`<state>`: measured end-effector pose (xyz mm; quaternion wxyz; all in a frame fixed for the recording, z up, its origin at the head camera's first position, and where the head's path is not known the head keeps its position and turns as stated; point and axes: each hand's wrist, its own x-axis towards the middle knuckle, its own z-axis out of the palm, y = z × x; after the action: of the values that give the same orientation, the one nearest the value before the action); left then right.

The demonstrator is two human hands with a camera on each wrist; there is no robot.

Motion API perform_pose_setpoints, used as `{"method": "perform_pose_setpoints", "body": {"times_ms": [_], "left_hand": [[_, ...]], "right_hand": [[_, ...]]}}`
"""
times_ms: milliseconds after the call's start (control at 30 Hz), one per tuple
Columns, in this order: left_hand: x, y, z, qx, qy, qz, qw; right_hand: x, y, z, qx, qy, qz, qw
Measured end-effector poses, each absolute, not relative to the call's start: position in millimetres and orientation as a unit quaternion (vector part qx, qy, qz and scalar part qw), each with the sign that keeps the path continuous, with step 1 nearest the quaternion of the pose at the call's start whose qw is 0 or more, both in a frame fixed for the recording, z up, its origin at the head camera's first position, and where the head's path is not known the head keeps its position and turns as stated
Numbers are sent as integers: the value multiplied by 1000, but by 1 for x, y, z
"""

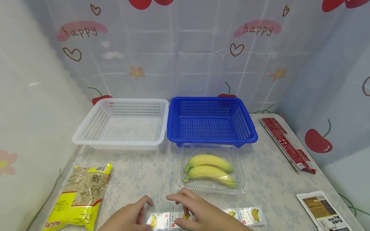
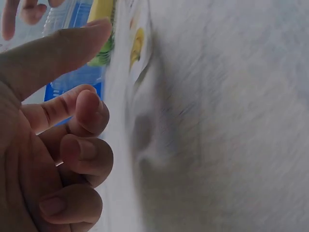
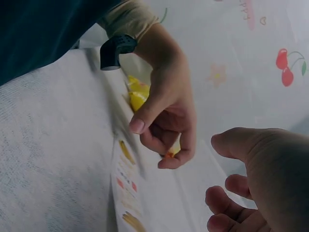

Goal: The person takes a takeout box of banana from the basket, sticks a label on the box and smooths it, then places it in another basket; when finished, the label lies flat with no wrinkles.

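Note:
A strip of banana stickers (image 1: 166, 220) lies along the front of the table, printed with small bananas and lettering. Over its left end is my left hand (image 1: 131, 215), fingers loosely bent and nothing between them; the left wrist view shows its thumb (image 2: 72, 50) apart from the fingers. My right hand (image 1: 206, 211) hovers above the strip's middle, covering part of it, its thumb and fingers parted and holding nothing. Just beyond the right hand, a clear plastic clamshell box (image 1: 241, 179) contains two yellow bananas (image 1: 209, 170) with greenish ends.
Behind the box stands a blue basket (image 1: 212, 140), with a white basket (image 1: 121, 142) beside it on the left. A yellow food bag (image 1: 78, 199) lies at the left. Toward the right edge are a long red package (image 1: 287, 144) and a white-and-brown pouch (image 1: 323, 210).

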<state>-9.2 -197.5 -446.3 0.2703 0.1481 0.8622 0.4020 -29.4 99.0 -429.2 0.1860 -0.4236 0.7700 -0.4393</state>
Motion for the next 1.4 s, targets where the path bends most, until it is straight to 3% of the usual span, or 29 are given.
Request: {"method": "perform_pose_setpoints", "body": {"times_ms": [467,633,1100,1400], "left_hand": [[-8,-192,-456,147,892,341,257],[-9,-191,-454,134,897,334,257],[-13,-188,-452,135,891,347,260],[-13,-188,-454,127,889,357,256]], "right_hand": [[-33,75,-469,-434,790,-387,195],[-33,69,-472,-403,809,-376,204],[-35,59,-476,-391,845,-331,153],[-35,60,-480,-386,839,-347,160]]}}
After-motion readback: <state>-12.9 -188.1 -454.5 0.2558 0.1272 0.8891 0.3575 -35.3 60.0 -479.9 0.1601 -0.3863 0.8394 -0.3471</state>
